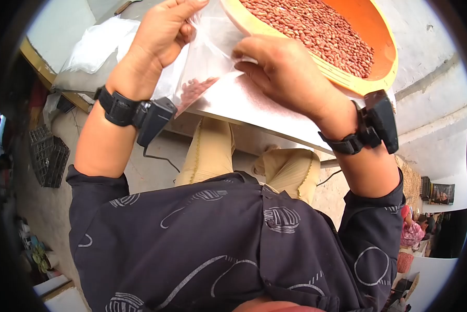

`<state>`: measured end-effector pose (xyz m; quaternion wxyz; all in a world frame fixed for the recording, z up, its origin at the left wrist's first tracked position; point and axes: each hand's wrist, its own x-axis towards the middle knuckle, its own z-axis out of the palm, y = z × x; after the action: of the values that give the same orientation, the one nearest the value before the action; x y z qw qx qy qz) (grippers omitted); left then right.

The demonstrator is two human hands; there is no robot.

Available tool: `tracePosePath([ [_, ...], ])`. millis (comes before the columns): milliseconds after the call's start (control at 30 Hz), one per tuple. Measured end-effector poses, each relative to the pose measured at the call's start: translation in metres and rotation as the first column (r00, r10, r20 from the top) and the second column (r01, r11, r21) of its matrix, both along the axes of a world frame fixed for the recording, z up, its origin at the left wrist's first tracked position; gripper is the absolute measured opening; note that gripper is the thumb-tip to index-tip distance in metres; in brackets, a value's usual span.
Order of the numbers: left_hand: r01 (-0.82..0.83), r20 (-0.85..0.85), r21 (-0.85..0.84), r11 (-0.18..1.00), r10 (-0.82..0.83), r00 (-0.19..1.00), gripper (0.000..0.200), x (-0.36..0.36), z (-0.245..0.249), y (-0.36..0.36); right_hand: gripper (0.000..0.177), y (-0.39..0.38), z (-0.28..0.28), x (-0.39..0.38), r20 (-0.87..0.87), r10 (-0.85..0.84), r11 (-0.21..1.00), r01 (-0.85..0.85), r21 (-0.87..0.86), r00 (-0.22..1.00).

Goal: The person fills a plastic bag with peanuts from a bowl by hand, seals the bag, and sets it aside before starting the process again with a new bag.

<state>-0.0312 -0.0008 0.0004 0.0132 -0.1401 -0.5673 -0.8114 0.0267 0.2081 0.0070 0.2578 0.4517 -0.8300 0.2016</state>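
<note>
My left hand (163, 32) pinches the upper edge of a clear plastic bag (208, 42) with closed fingers. Curled at the bag's other side is my right hand (283, 65), thumb and fingers closed on the plastic near its mouth. A small heap of reddish peanuts (194, 89) lies at the bottom of the bag, which hangs at the near edge of the metal tabletop (264, 106). Just beyond my right hand, a large orange basin (385, 49) holds many loose red-skinned peanuts (316, 34).
A pile of clear plastic bags (101, 44) lies on the table's left side, with a wooden-handled tool (124, 6) behind it. Black crates (47, 156) stand on the floor at the left. Another person (412, 231) in pink sits far off at the right.
</note>
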Motion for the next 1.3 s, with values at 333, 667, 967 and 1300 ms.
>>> tracePosePath([
  [333,-0.042,-0.083,-0.176,0.983,0.028,0.996,0.012,-0.023,0.040,-0.023,0.010,-0.013,0.044,-0.036,-0.308,0.029,0.999,-0.038,-0.024,0.951],
  [667,0.005,-0.002,-0.381,0.925,-0.006,1.000,0.014,0.013,0.043,-0.010,0.013,-0.007,0.047,-0.036,0.192,0.062,0.995,-0.047,-0.082,0.979],
  [967,0.001,-0.115,-0.541,0.841,-0.075,0.991,0.007,-0.009,0.065,-0.006,0.018,-0.009,0.053,-0.033,0.148,-0.092,0.990,0.107,-0.095,0.985],
  [1300,0.133,0.064,-0.365,0.921,-0.118,0.991,0.013,-0.004,0.045,0.000,0.034,0.116,0.108,-0.106,0.518,-0.386,0.920,0.279,0.275,0.763],
])
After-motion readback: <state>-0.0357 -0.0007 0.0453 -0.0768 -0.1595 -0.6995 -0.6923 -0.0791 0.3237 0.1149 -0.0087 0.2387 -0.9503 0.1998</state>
